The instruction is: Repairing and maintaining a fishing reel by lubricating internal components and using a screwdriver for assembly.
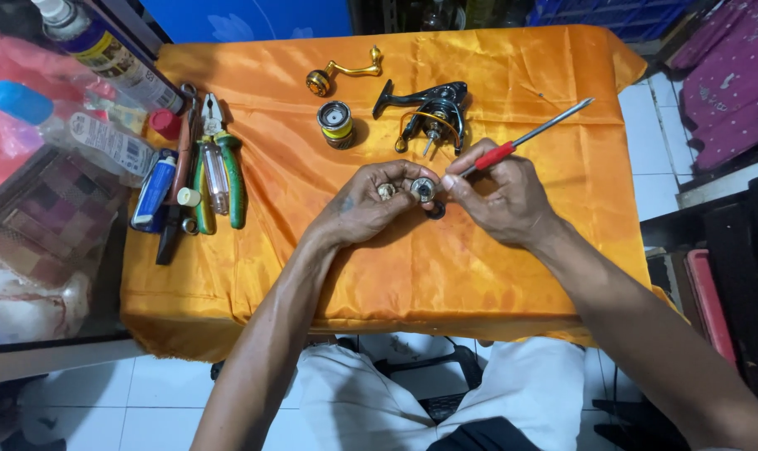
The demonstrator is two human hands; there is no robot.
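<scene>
**Hands meet over small metal parts on an orange cloth**

While both hands work at the middle of the cloth-covered table (229, 292), the left hand (366, 205) is curled shut around a small round metal part (422, 189), pinched at its fingertips, with a second small pale piece (386, 191) showing between its fingers. The right hand (500, 196) is closed on a screwdriver (525, 138) with a red grip and a thin steel shaft that slants up and away from the knuckles. Its tip is hidden by the fingers. A dark ring (436, 210) lies just below where the two hands meet.

Beyond the hands, near but apart, rests a black reel body (433, 108) with a gold wire bail. Farther out from the left hand stand a shiny cylindrical spool (336, 124) and a gold crank handle (341, 73). Well off the left hand's outer side lies a row of tools: green-handled pliers (229, 167), a clear-handled screwdriver (214, 175) and a blue tube (154, 192). Nothing lies between the hands and the reel body. The cloth is glossy, satin-like and creased.
</scene>
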